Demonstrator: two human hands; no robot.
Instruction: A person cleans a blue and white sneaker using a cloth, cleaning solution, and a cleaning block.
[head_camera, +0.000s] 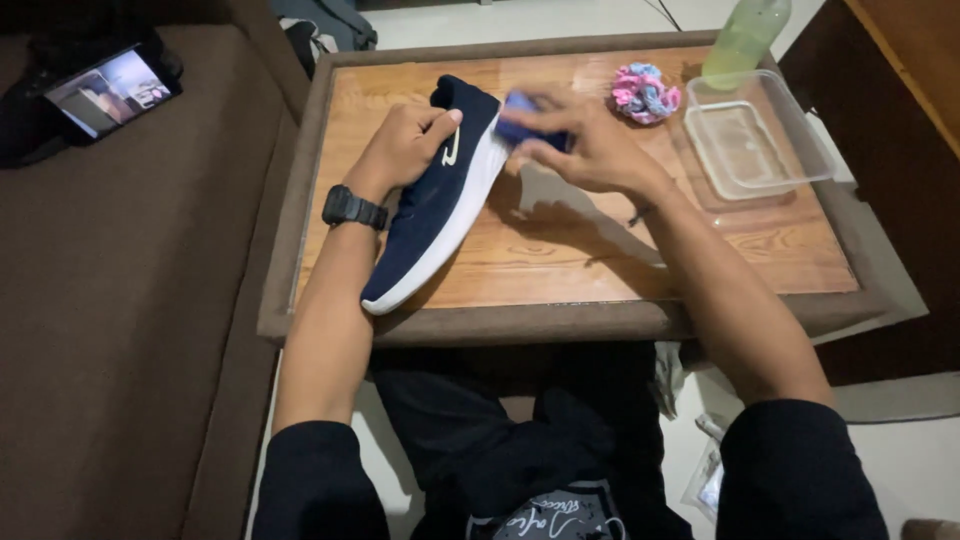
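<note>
Here navy shoe (440, 200) lies diagonal; left hand (405, 145) grips upper, right hand (585, 145) pinches blue cloth (525, 120).

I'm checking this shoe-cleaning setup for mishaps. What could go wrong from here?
1. The navy shoe lies with its toe at the table's near edge; a hard rub from the right hand with the blue pad might push it off, though the left hand steadies it.
2. The bottle stands beside the clear container near the right forearm; a sweep could topple it.
</note>
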